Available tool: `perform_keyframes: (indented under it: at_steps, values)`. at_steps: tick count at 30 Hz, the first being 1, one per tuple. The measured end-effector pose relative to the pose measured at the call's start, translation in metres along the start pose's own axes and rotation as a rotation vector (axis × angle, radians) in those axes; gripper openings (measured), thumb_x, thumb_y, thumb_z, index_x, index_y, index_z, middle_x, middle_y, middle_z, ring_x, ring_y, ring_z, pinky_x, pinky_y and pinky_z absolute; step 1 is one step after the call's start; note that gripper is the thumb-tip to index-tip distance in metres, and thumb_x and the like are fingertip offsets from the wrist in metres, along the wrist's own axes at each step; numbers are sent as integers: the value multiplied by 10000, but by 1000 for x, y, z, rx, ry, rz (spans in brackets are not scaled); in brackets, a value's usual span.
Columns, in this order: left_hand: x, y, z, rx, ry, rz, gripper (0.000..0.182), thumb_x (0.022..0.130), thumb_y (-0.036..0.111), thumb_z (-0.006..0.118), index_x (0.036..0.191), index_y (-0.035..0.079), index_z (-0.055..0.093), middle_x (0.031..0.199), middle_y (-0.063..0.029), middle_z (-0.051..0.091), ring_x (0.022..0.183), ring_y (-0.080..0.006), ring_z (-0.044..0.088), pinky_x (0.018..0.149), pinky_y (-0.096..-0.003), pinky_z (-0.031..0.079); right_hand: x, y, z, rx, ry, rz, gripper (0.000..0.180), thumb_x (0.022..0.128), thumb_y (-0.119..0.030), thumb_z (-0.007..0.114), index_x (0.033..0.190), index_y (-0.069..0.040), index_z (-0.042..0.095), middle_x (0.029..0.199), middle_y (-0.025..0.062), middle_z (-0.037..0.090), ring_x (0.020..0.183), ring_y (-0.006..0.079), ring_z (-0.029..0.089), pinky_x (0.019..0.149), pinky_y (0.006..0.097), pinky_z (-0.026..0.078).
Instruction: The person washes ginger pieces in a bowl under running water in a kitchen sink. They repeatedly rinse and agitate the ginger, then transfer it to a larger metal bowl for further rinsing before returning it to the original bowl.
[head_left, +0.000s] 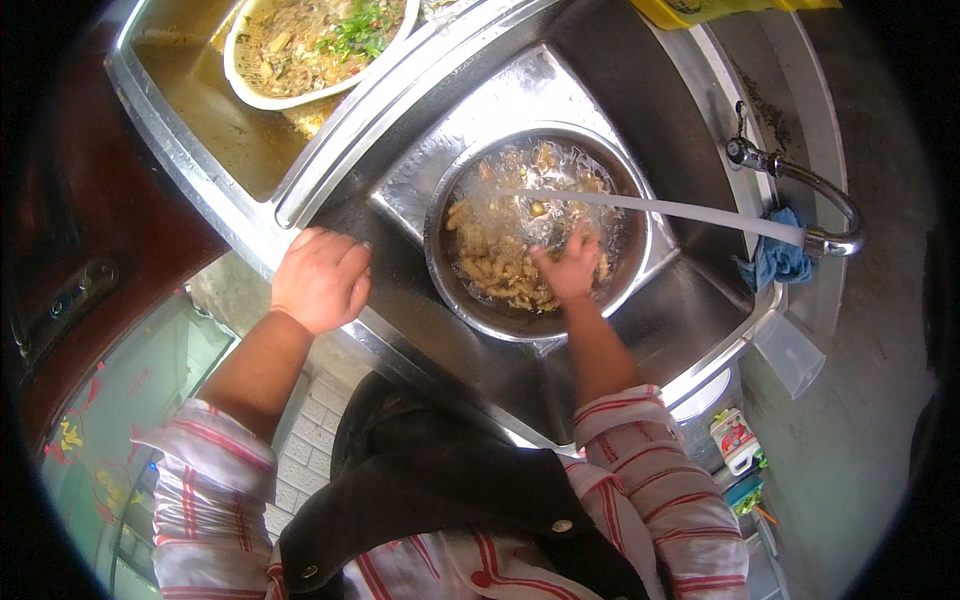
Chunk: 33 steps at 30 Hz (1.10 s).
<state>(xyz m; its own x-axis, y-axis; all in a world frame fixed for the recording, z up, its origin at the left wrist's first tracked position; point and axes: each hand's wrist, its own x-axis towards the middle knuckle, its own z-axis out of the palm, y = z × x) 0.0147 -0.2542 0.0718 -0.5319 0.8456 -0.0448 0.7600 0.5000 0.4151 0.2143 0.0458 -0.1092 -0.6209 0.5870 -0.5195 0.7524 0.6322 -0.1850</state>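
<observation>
Pale brown food pieces, perhaps chicken feet (491, 266), lie in water in a round steel basin (435, 281), which stands inside a stainless steel sink. A stream of water (675, 206) runs from the curved metal faucet (840, 241) into the basin. My right hand (571, 266) dips into the basin with its fingers spread at the water; its fingertips are partly blurred. On the sink's near-left rim, beside the divider, rests my left hand (322, 277), its fingers curled over the edge; whether it grips the rim is not plain.
A white plastic basket (238, 82) of food scraps and green leaves stands in the left sink compartment. A blue cloth (784, 259) hangs below the faucet, near a clear plastic container (789, 354). Something yellow (671, 11) lies at the far rim. A white jug (735, 441) stands at lower right.
</observation>
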Motion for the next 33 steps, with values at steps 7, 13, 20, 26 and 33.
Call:
perform_keyframes:
  at_steps: [7, 13, 20, 26, 33]
  values:
    - [2, 1, -1, 4, -3, 4, 105, 704, 93, 630, 799, 56, 609, 761, -108, 583, 727, -316, 578, 730, -417, 468, -34, -64, 33, 168, -255, 21, 715, 821, -443, 743, 1392, -110, 470, 1389, 289, 456, 1195, 390, 545, 939, 486, 479]
    - [-1, 0, 1, 38, -18, 5, 101, 711, 93, 630, 803, 55, 612, 775, -114, 594, 747, -323, 584, 744, -424, 470, 16, -82, 16, 461, -139, -64, 499, 889, -386, 671, 1286, -92, 601, 1091, 244, 674, 1022, 378, 648, 858, 448, 517]
    - [2, -1, 1, 31, 5, 32, 105, 708, 108, 633, 805, 73, 613, 761, -96, 586, 739, -309, 584, 737, -412, 465, 38, -105, -40, 291, 192, -186, 482, 897, -311, 678, 1346, -165, 582, 1401, 175, 528, 1224, 369, 561, 970, 487, 498]
    - [2, -2, 3, 55, 31, 58, 101, 699, 141, 644, 777, 97, 599, 708, -61, 548, 698, -268, 574, 716, -383, 453, -13, -138, -14, -121, -199, -343, 583, 861, -295, 704, 1401, -250, 489, 1534, 33, 355, 1470, 406, 147, 1115, 722, 163]
    - [3, -2, 2, 41, 13, 57, 94, 697, 141, 645, 757, 106, 583, 695, -57, 533, 689, -259, 573, 707, -383, 448, -6, -104, 4, -171, -86, -440, 358, 885, -237, 649, 1240, -210, 617, 1411, 42, 482, 1441, 368, 257, 1133, 697, 144]
